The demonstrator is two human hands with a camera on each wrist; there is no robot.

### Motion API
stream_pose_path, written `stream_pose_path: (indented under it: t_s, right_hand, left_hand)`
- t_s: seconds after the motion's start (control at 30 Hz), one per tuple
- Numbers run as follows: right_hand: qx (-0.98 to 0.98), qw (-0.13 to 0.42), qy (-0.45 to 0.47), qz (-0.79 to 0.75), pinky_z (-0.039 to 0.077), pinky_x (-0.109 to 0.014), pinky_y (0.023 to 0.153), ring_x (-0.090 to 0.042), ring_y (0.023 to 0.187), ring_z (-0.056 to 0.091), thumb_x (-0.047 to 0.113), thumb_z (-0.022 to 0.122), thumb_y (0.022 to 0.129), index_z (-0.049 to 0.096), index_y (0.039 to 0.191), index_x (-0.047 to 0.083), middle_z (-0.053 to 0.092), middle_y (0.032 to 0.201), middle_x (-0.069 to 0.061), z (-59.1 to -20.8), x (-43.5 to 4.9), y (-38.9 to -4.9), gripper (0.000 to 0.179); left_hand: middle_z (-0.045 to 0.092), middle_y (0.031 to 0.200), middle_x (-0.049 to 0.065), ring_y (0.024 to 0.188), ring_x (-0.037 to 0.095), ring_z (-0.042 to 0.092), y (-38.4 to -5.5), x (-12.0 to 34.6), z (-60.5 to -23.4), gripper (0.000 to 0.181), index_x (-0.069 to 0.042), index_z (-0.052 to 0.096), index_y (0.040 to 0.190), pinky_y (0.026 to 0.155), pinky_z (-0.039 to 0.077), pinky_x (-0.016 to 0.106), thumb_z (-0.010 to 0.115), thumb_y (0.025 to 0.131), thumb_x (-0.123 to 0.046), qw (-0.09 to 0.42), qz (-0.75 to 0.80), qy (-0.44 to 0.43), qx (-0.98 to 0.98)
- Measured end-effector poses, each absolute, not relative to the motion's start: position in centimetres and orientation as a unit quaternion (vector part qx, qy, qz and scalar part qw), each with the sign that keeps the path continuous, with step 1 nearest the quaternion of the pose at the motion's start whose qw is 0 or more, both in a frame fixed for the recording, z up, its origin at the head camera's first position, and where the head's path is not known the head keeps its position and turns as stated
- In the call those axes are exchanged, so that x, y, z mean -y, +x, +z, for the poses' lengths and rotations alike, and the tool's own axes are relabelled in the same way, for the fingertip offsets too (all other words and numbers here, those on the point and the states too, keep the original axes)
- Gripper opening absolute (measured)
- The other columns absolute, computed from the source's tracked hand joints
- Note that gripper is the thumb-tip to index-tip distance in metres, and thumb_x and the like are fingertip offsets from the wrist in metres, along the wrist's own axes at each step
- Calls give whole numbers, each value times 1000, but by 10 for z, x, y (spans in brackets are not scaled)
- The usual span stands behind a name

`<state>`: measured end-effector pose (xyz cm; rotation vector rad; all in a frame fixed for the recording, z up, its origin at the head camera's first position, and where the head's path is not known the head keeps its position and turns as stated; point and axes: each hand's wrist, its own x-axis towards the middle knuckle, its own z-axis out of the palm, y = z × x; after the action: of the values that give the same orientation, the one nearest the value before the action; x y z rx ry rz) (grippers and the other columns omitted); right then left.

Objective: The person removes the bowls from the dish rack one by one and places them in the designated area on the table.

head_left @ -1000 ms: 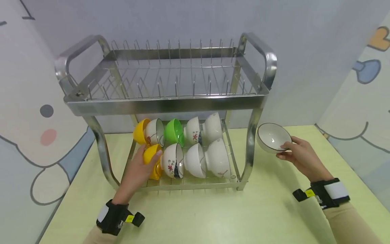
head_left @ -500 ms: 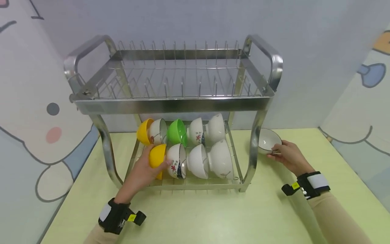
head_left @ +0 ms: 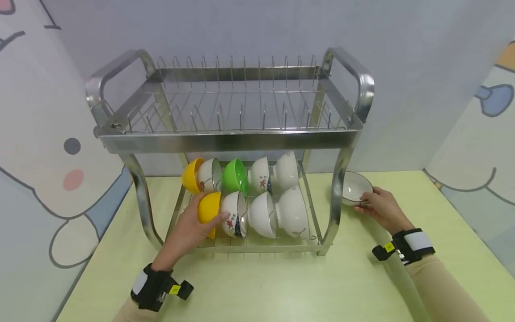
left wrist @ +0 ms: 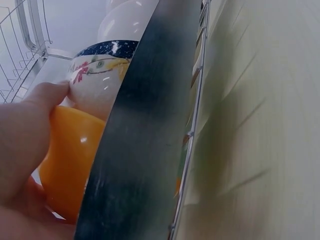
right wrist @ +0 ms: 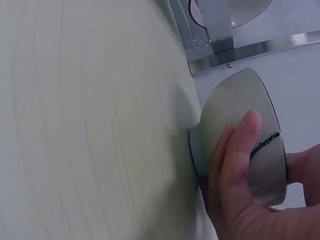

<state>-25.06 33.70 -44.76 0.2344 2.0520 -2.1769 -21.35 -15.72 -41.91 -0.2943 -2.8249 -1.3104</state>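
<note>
My left hand [head_left: 192, 223] grips a yellow bowl [head_left: 209, 208] standing on its side at the left end of the front row on the lower rack. Its thumb reaches across to the floral bowl [head_left: 231, 214] beside it; in the left wrist view the thumb tip is right at that floral bowl [left wrist: 95, 82]. To the right of the rack, my right hand [head_left: 384, 208] pinches a white bowl [head_left: 355, 188] with a dark rim by its side. The right wrist view shows this bowl [right wrist: 235, 120] upright, its foot right at the tabletop, fingers outside and thumb at the rim.
A two-tier metal dish rack [head_left: 229, 142] stands against the wall, bare wire slots on its top tier. Behind the front row are a yellow bowl [head_left: 191, 176], a green bowl [head_left: 233, 175] and several white bowls. The rack's right leg [head_left: 337, 197] stands close beside the right-hand bowl.
My right hand has brought the white bowl left and down, behind the rack's leg in the head view. My left hand's thumb has shifted right onto the floral bowl.
</note>
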Motion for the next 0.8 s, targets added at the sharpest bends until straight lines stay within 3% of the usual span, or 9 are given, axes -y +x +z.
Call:
stream_pose_path:
  t_s: [0.4,0.8]
  right_hand:
    - [-678,79,84,-726,56,-22,70,-18,79,60,-1,36,96,11,143,-10,32,120,-30,-452,-338,-253,54]
    - [-645,100,75,-754,56,-27,72,-23,80,64,14,42,102,18,134,-13,55,96,-17,-452,-343,-251,49]
  left_hand:
    - [50,111,11,87,28,51,-213,158,-421,87,-16,31,141,68,52,38,62,75,-65,15,-414,-90,906]
    - [51,113,12,88,28,52,-213,158,-420,89,-16,31,142,69,54,41,63,75,-64,19,-411,-91,907]
